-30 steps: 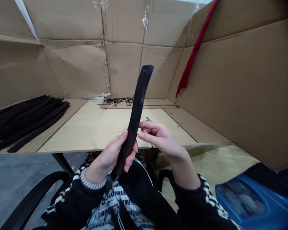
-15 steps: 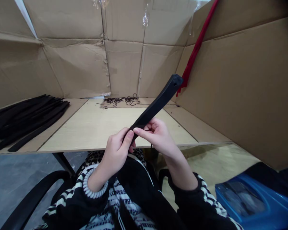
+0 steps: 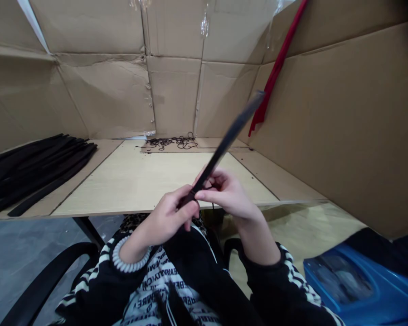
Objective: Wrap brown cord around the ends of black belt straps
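Note:
A long, flat black strip point(image 3: 221, 147) slants up and to the right above the table, seen nearly edge-on and blurred towards its far end. My left hand point(image 3: 172, 210) is closed around its lower end. My right hand point(image 3: 229, 192) pinches the strip just above, the thumb on the near side and fingers partly hidden behind. A thin dark cord point(image 3: 213, 206) shows by the right fingers and hangs below them; where it runs on the strip I cannot make out.
A pile of similar black strips point(image 3: 37, 167) lies at the table's left. Tangled dark cords point(image 3: 172, 142) lie at the back of the table point(image 3: 122, 181). Cardboard walls point(image 3: 343, 113) enclose it, and red fabric point(image 3: 275, 72) hangs at the right. A blue bin point(image 3: 387, 290) stands low right.
The strip has turned from showing its broad face to nearly edge-on, its far end swinging up and slightly right. My left hand has shifted slightly, and its thumb has moved lower.

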`<action>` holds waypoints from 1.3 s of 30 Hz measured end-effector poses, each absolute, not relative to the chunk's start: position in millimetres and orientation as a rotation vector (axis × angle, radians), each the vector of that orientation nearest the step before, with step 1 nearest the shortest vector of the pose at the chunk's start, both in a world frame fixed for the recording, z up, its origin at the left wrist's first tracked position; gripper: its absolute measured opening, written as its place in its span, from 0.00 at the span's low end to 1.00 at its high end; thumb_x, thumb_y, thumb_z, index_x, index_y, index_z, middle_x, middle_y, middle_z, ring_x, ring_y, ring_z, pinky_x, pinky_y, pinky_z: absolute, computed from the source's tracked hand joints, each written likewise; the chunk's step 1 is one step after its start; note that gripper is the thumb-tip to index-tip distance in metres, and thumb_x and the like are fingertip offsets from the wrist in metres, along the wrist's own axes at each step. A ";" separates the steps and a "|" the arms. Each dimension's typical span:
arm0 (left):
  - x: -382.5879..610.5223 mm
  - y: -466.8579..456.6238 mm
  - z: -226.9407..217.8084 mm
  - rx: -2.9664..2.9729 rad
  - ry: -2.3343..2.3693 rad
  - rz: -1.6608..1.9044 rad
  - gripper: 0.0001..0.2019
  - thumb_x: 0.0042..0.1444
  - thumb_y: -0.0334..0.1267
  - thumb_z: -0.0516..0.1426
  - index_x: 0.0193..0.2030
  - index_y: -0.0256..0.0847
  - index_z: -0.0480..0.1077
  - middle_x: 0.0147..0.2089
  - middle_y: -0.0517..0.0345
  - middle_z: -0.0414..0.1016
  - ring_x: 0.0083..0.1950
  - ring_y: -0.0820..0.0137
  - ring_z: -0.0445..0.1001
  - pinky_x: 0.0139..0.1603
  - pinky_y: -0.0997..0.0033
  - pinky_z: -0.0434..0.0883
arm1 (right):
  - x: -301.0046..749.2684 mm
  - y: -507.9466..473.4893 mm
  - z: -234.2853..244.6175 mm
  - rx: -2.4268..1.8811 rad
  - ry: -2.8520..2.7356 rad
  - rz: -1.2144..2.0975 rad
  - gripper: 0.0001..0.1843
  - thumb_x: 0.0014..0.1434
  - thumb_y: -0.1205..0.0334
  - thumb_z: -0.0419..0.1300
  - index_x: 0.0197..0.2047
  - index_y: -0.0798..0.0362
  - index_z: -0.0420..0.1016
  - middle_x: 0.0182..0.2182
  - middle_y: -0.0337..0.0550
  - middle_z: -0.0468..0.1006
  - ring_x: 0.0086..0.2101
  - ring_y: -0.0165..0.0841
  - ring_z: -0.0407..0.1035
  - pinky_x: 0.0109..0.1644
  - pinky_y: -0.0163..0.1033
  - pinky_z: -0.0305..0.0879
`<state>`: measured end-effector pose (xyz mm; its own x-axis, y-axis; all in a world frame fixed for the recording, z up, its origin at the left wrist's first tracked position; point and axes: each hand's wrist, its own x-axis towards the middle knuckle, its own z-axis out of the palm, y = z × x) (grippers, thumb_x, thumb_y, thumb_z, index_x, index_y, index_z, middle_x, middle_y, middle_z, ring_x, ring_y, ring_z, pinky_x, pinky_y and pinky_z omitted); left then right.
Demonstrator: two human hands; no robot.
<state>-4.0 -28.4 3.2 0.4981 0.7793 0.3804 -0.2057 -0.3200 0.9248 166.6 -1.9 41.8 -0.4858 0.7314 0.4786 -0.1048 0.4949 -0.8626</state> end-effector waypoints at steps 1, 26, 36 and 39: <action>-1.8 -32.1 4.6 1.687 0.592 1.133 0.16 0.63 0.52 0.53 0.39 0.40 0.66 0.31 0.61 0.70 0.25 0.77 0.70 0.28 0.78 0.68 | 164.8 -3.2 41.5 -0.514 -1.770 1.143 0.14 0.47 0.57 0.72 0.34 0.52 0.74 0.24 0.35 0.74 0.21 0.26 0.68 0.23 0.31 0.66; 6.1 -21.8 -19.3 1.533 0.517 1.472 0.20 0.63 0.54 0.50 0.50 0.41 0.69 0.27 0.65 0.59 0.23 0.77 0.58 0.19 0.80 0.59 | 160.1 -3.6 38.0 -0.526 -1.859 1.159 0.15 0.50 0.62 0.70 0.40 0.57 0.74 0.20 0.27 0.49 0.21 0.23 0.44 0.23 0.33 0.40; 4.4 -32.6 -22.8 1.568 0.846 1.714 0.11 0.64 0.45 0.54 0.47 0.42 0.69 0.37 0.59 0.75 0.36 0.72 0.74 0.38 0.73 0.70 | 148.0 -0.9 34.9 -0.688 -1.807 1.070 0.15 0.48 0.60 0.71 0.35 0.56 0.73 0.18 0.26 0.53 0.20 0.22 0.48 0.22 0.31 0.44; 5.2 -37.0 -20.9 1.562 0.912 1.727 0.14 0.65 0.47 0.52 0.45 0.40 0.71 0.36 0.57 0.77 0.39 0.69 0.75 0.41 0.71 0.69 | 147.6 -0.2 35.3 -0.651 -1.803 1.091 0.13 0.49 0.60 0.70 0.34 0.56 0.72 0.17 0.26 0.58 0.19 0.22 0.53 0.23 0.31 0.49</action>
